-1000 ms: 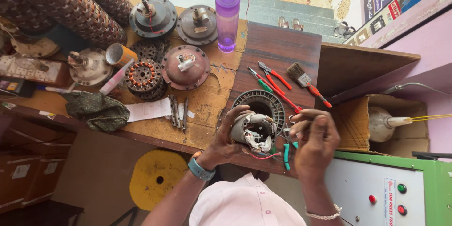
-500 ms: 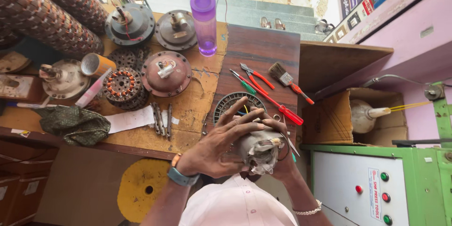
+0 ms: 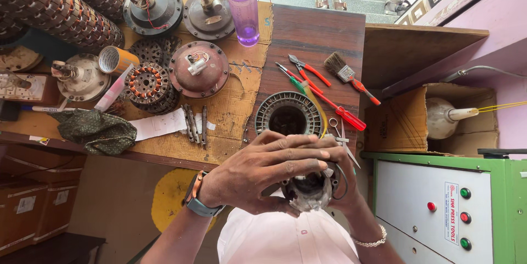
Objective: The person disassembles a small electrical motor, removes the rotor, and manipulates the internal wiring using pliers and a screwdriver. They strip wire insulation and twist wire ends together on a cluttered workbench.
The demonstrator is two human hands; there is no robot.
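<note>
At the bottom centre of the frame, close to my body, my two hands hold a small grey motor part (image 3: 308, 191). My left hand (image 3: 263, 173) lies over it from the left with the fingers spread and curled across its top, and this hand hides most of the part. My right hand (image 3: 343, 187) is behind and under the part on the right side, so I see only its edge and the wrist; it seems closed on the part, gripping from below.

The wooden workbench (image 3: 318, 33) fills the upper half of the picture. At the right a green control cabinet (image 3: 450, 203) stands, with a cardboard box (image 3: 403, 124) above it. In the upper left corner, long stacks of wound stators (image 3: 49, 6) lie. Near them are two round motor covers (image 3: 181, 8), and lower a reddish cover (image 3: 197, 69) beside a copper-wound stator (image 3: 148, 85). Just above my hands a ring-shaped grey stator core (image 3: 288, 113) rests on the bench. A purple bottle (image 3: 241, 3) stands at the top centre. Right of the core lie a red screwdriver (image 3: 329, 102), pliers (image 3: 310, 70) and a small brush (image 3: 346, 74).
</note>
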